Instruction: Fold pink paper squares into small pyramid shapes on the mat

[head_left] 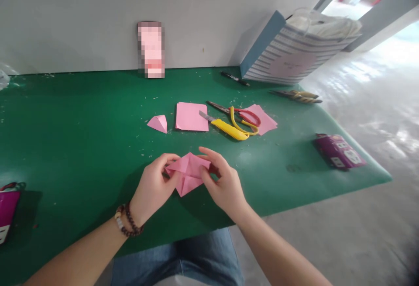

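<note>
Green bench point(81, 124), set against a pale wall point(81, 15); contents listed from left to right.

Clear plastic point(4, 80), crumpled, lay at the far left edge, partly out of view. Purple pack point(8, 214), with a dark and red cord at its top, was also cut off by the frame. Beaded bracelets point(129, 220), dark with some paler beads, circled the left wrist. Left hand point(152, 187): fingers closed on the left corner of a creased sheet, thumb on the near side. Phone-like device point(151, 50), face pixelated, stood upright against the wall. Folded pink piece point(159, 123) lay on the bench beyond the left hand. Creased pink sheet point(188, 174), its folds crossing near the middle, was held between both hands above the near part of the bench. Stack of pink squares point(190, 116) lay beyond it. Right hand point(227, 185): thumb and fingers gripped the sheet's right side, one finger extended past its upper edge. Yellow-handled knife point(231, 129): blade over the stack's right edge. Scissors point(224, 108), one handle red, one yellow, partly overlapped further pink sheets point(268, 121). Dark pen point(235, 78) lay near a striped bag point(288, 54). Pliers point(303, 97) and purple box point(342, 150) completed the right end.
</note>
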The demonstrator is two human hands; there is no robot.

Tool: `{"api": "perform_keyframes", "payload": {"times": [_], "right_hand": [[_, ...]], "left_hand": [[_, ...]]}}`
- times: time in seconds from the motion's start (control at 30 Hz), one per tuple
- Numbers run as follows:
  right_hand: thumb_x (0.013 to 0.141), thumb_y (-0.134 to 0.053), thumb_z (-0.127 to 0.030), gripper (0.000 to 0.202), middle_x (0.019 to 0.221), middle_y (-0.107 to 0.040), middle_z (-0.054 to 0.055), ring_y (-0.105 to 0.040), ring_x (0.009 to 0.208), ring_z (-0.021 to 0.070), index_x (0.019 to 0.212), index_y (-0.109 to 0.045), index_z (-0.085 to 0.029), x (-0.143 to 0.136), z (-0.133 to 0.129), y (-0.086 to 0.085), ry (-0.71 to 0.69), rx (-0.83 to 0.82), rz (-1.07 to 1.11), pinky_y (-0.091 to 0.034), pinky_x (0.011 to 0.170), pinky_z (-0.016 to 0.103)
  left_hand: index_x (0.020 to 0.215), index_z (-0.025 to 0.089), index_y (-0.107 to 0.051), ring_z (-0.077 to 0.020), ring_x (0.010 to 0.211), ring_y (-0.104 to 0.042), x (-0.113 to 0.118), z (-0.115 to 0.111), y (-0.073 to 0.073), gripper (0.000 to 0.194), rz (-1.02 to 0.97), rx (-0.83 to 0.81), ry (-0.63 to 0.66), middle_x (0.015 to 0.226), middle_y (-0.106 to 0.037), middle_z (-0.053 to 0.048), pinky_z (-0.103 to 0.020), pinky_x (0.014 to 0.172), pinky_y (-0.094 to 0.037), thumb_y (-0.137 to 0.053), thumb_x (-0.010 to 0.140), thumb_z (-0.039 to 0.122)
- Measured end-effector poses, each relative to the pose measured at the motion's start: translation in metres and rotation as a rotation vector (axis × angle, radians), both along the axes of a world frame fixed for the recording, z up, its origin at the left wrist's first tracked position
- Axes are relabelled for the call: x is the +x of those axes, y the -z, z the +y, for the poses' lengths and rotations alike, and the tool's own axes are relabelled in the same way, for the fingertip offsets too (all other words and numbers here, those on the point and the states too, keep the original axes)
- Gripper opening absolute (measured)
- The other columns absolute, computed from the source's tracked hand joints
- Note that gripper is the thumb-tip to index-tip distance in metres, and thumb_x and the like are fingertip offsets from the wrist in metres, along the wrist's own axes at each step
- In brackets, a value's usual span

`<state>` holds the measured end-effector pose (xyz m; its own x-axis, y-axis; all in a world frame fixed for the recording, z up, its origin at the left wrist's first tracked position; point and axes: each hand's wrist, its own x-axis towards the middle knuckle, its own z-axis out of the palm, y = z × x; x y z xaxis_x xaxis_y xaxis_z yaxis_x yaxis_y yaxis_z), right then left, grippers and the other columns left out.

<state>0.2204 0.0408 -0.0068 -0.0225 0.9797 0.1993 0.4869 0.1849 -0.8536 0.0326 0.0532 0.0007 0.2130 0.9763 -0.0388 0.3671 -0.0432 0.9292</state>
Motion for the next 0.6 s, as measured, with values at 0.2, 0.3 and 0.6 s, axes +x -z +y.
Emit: {"api": "perform_keyframes", "payload": {"times": [0.2, 0.3, 0.6], "right_hand": [[0.082, -0.056, -0.019, 0.036, 0.095, -0.074, 0.004, -0.069, 0.075, 0.0155, 0.118, -0.058, -0.024, 0.001, 0.008, 0.004, 0.011, -0.070, 0.091, -0.057, 0.066, 0.029], [0.081, -0.060, -0.024, 0.035, 0.091, -0.072, 0.003, -0.069, 0.078, 0.0162, 0.116, -0.058, -0.023, 0.000, 0.012, 0.002, -0.027, -0.165, 0.165, -0.057, 0.068, 0.030], [0.077, -0.062, -0.026, 0.007, 0.075, -0.063, -0.001, -0.058, 0.069, 0.0138, 0.076, -0.058, -0.020, -0.005, 0.035, -0.009, -0.139, -0.283, 0.142, -0.047, 0.057, 0.025]], "left_hand": [[0.069, 0.019, -0.053, -0.0114, 0.054, -0.056, -0.001, 0.005, -0.004, 0.025, 0.077, 0.017, -0.040, 0.064, -0.054, 0.002, -0.020, 0.049, -0.044, -0.051, 0.090, 0.032], [0.067, 0.020, -0.045, -0.0083, 0.040, -0.049, -0.001, 0.005, -0.005, 0.030, 0.083, 0.004, -0.108, 0.055, -0.045, 0.007, -0.019, 0.041, -0.037, -0.049, 0.092, 0.036], [0.090, 0.021, -0.054, -0.0148, 0.067, -0.068, 0.007, 0.003, 0.001, 0.019, -0.128, -0.066, -0.177, 0.079, -0.064, 0.001, -0.022, 0.053, -0.056, -0.061, 0.086, 0.038]]}}
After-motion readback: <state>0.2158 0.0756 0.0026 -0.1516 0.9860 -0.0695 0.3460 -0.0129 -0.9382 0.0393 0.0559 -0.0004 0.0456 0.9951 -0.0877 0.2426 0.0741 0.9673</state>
